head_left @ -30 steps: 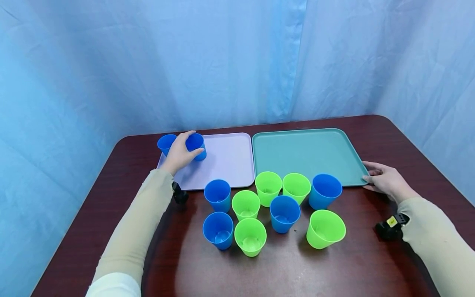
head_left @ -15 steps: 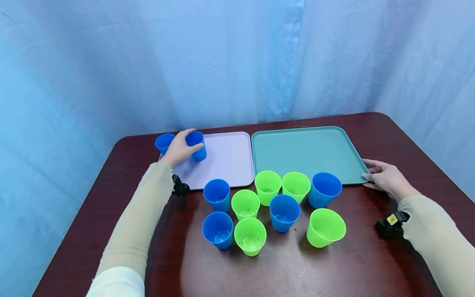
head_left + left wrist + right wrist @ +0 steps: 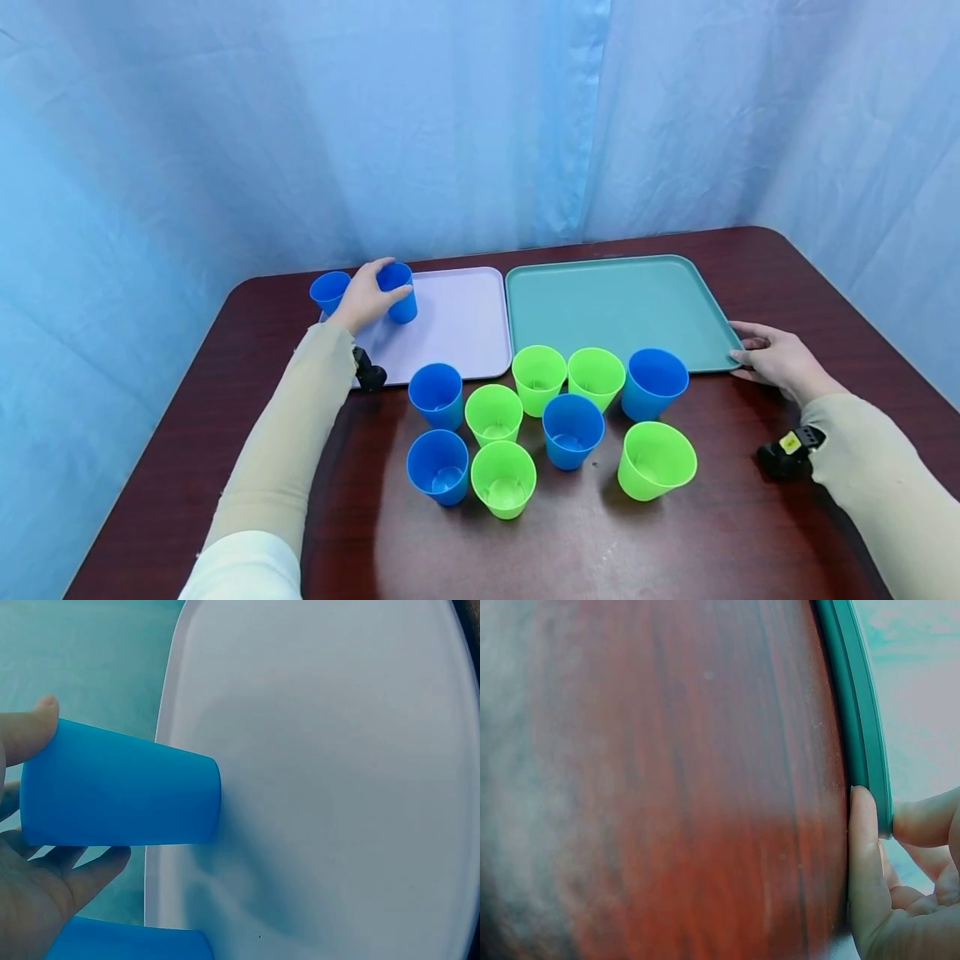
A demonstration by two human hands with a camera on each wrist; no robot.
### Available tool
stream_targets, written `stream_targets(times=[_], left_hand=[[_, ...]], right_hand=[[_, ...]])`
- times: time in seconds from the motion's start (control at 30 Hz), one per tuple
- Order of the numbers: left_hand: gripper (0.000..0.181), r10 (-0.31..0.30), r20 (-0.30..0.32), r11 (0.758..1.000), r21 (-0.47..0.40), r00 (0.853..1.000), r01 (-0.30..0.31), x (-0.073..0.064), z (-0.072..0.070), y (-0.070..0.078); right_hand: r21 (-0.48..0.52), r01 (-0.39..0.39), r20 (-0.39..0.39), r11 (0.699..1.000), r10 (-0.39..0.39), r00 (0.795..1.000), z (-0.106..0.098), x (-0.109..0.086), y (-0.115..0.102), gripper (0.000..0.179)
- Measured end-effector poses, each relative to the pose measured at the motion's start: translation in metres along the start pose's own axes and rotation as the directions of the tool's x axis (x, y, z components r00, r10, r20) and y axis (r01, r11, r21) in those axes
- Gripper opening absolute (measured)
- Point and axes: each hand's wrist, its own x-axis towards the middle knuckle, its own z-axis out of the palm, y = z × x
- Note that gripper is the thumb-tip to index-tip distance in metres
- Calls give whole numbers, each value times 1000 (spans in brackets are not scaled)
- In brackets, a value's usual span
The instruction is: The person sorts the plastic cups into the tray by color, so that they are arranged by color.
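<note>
Gripping a blue cup (image 3: 402, 306) in left hand (image 3: 366, 298), pressing thumb on one side near the rim and fingers on the other. Keeping the cup upright over the left part of lavender tray (image 3: 468, 317); not making clear whether base and tray are touching. Showing a second blue cup (image 3: 327, 289) just left of that hand, partly hidden behind it in the head view.

Pinching the near right corner of teal tray (image 3: 615, 308) between thumb and fingers of right hand (image 3: 783, 358), with that tray lying flat just beside the lavender one.

Counting four blue cups (image 3: 573, 450) and five green cups (image 3: 504, 492) on dark red-brown table (image 3: 570, 550), all standing mouth up on the near side of the trays. Seeing most of them bunched near the middle, including one blue at the bunch's right end near the teal tray, and one green sitting a little apart at the near right. Wearing a small black device (image 3: 369, 371) at left wrist and another black device (image 3: 786, 454) at right wrist. Hanging behind the table: light-blue curtain (image 3: 450, 125).
</note>
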Motion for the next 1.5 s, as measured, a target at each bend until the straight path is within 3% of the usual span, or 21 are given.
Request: stream_targets(times=[0.43, 0.7, 1.07, 1.33, 1.5], left_hand=[[73, 8, 52, 998, 54, 999, -11, -2, -5, 1], [75, 35, 25, 998, 48, 999, -36, -2, -8, 3], [76, 102, 3, 993, 59, 995, -102, -7, -27, 12], [73, 104, -34, 992, 73, 994, -101, -20, -45, 17], [72, 127, -27, 990, 64, 991, -125, -31, -55, 23]], right_hand=[[-17, 2, 11, 1000, -2, 1000, 1, -2, 0, 61], [-12, -1, 10, 1000, 1, 1000, 0, -1, 1, 61], [-7, 6, 15, 1000, -6, 1000, 0, 0, 1, 61], [-2, 9, 17, 1000, -9, 1000, 0, 2, 0, 61], [-7, 12, 16, 1000, -12, 1000, 0, 4, -1, 61]])
